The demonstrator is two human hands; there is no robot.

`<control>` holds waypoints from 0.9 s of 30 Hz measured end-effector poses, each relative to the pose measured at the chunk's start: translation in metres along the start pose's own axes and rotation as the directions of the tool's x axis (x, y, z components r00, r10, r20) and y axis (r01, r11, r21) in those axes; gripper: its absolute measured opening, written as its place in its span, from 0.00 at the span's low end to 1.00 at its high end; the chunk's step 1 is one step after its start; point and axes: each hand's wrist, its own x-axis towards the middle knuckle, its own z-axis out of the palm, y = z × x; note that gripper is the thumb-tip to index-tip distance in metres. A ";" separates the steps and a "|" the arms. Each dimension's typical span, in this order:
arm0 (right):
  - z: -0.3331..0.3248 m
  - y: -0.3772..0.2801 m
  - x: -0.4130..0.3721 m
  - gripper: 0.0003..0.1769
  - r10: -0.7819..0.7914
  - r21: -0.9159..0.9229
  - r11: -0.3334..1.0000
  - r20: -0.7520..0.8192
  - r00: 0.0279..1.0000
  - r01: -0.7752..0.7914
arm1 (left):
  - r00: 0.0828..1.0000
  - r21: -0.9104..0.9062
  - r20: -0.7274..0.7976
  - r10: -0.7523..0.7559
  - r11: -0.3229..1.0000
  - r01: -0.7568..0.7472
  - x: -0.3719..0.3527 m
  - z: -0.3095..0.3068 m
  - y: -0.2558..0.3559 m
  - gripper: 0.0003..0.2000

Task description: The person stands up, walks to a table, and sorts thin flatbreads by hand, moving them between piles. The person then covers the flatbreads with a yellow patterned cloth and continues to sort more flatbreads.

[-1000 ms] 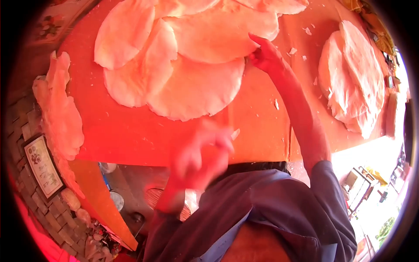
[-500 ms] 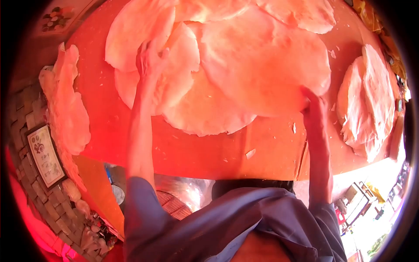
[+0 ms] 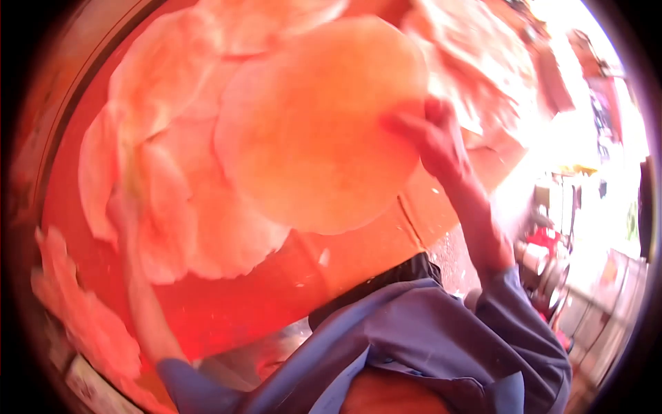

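Your left hand (image 3: 125, 210) has shifted outward since the earlier frame, from on top of the overlapping pale sheets (image 3: 231, 231) to their outer margin, well to the left of the large round sheet (image 3: 317, 141). That thin, dough-like round sheet has changed too: its left and lower edges now show as one smooth curve, and its surface looks more evenly shaded. Your view has swung round as well, so part of the apparent shift comes from your head turning.

Your right hand (image 3: 438, 141) is at the round sheet's right edge, as it was, in what looks like a narrow pinch, with a digit over the top face. Your left hand is blurred, so whether it grips a sheet edge or merely rests there can't be made out.

The round sheet lies over the overlapping sheets above the bench (image 3: 234, 307); whether it is fully raised is unclear. Beyond its upper right edge sits a folded, creased sheet (image 3: 476, 62), and far to its lower left a ragged sheet (image 3: 86, 321). Judging by the clean outline, your right hand has the round sheet singled out from the spread beneath.
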 end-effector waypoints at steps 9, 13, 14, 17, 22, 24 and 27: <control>-0.269 0.058 0.001 0.15 -0.204 -0.048 0.979 -0.362 0.910 0.200 | 0.971 -0.225 -0.031 -0.236 0.948 0.223 -0.065 -0.142 0.045 0.20; -0.325 0.180 -0.006 0.23 0.247 0.059 0.962 -0.609 0.753 -0.268 | 0.995 -0.344 0.025 -0.099 0.933 0.102 -0.097 -0.216 0.126 0.20; -0.328 0.214 -0.010 0.25 0.310 0.054 0.925 -0.677 0.667 -0.375 | 0.992 -0.404 0.106 -0.067 0.909 0.104 -0.099 -0.232 0.144 0.20; -0.291 0.283 -0.039 0.30 -0.052 -0.341 0.873 -0.776 0.628 -0.349 | 0.995 -0.443 0.027 0.094 0.894 -0.073 -0.085 -0.269 0.189 0.20; -0.234 0.299 -0.081 0.30 -0.390 -0.699 0.692 -0.570 0.723 -0.178 | 0.956 -0.527 0.044 0.289 0.820 -0.223 0.005 -0.349 0.289 0.21; -0.234 0.297 -0.085 0.30 -0.473 -0.763 0.640 -0.490 0.732 -0.097 | 0.942 -0.567 0.063 0.329 0.789 -0.238 0.053 -0.374 0.338 0.20; -0.237 0.301 -0.084 0.31 -0.424 -0.702 0.706 -0.525 0.738 -0.093 | 0.891 -0.334 -0.155 0.427 0.826 -0.454 0.100 -0.424 0.462 0.20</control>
